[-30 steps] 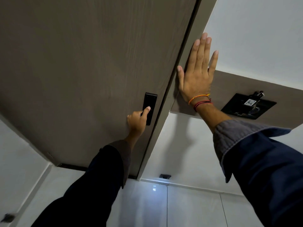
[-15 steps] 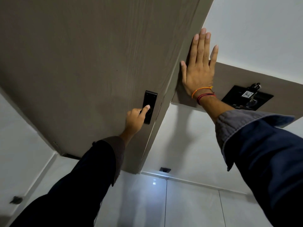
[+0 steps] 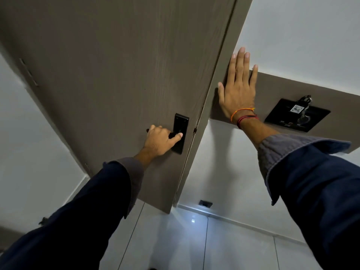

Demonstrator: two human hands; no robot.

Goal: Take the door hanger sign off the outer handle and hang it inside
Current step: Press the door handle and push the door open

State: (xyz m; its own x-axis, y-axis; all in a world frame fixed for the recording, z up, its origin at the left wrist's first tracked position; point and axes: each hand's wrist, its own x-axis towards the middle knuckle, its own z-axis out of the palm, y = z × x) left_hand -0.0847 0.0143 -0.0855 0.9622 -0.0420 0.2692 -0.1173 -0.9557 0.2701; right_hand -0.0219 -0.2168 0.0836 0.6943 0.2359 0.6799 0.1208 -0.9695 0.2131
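Note:
A grey-brown wooden door (image 3: 116,75) fills the upper left, with a black handle plate (image 3: 181,123) near its right edge. My left hand (image 3: 159,141) is closed around the black lever handle (image 3: 172,135), thumb resting on the plate. My right hand (image 3: 237,90) lies flat with fingers spread against the door frame (image 3: 222,61) and the brown wall panel beside it. A thin gap shows between the door's edge and the frame. No door hanger sign is visible in this view.
A black wall plate (image 3: 292,115) with a key card tag and key ring sits on the brown panel at right. Pale glossy floor tiles (image 3: 194,240) lie below, with a small black door stop (image 3: 205,203) by the wall. Hinges (image 3: 29,73) show on the door's left edge.
The door has swung toward me and a gap has opened at the frame. My left hand has wrapped around the lever handle. My right hand stays flat on the frame.

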